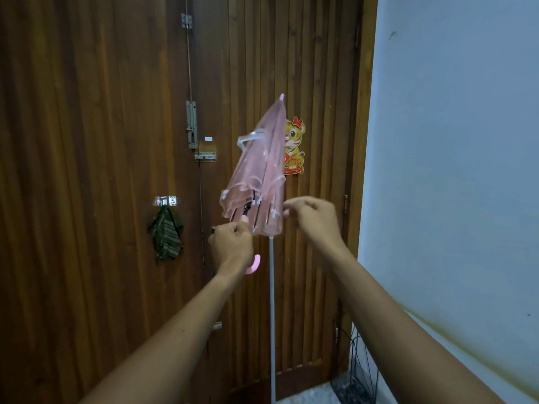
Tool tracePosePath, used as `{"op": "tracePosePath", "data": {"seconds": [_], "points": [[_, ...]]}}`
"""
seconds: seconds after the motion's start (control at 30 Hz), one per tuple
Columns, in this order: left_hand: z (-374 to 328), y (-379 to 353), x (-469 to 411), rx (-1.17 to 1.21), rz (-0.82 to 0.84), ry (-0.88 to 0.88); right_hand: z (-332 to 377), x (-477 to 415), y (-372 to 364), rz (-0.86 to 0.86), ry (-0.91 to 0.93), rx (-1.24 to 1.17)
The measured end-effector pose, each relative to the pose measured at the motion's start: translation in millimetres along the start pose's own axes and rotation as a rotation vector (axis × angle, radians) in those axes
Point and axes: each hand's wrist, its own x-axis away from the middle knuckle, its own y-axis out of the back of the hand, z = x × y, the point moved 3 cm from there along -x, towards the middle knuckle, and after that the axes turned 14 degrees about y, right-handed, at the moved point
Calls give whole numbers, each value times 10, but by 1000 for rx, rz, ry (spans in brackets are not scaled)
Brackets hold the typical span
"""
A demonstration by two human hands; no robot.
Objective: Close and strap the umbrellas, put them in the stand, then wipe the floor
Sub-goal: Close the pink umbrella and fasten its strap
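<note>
You hold the small pink transparent umbrella [261,170] up in front of the wooden door [102,170], tip upward and leaning slightly right, so its canopy hangs folded down and the loose panels are at hand height. Your left hand [232,246] is wrapped shut around the shaft just under the canopy's lower edge, with the curved pink handle [254,265] poking out below your wrist; that grip keeps the umbrella steady while the other hand works. Your right hand [312,218] is at the canopy's right hem, fingers curled and pinching toward the fabric edge, though whether they actually hold it I cannot tell. The strap [248,138] sticks out loose on the upper left of the canopy, so strapping looks not yet done. The wire umbrella stand [360,371] waits low at the right, by the wall [452,170].
</note>
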Motion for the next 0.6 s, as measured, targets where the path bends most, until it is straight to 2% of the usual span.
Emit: {"op": "tracePosePath", "data": {"seconds": [0.03,0.1,0.17,0.23,0.3,0.37,0.53,0.6], "points": [[13,10,18,21,-10,-17,26,-94,44,-108,14,9],[48,-2,45,66,-1,-45,83,-311,76,-202,-3,19],[23,-10,121,120,42,-77,130,-506,45,-180,-86,-48],[-51,-7,232,159,96,-142,192,-588,-25,-104,-170,-215],[-147,-11,362,208,157,-196,249,-606,-126,-32,-203,-402],[-214,-29,441,237,211,-229,307,-584,-208,-27,-216,-472],[-131,-59,371,87,281,-324,304,-608,-233,-207,-222,-492],[-138,18,377,-35,159,-383,244,-609,-197,-199,-229,-477]]}}
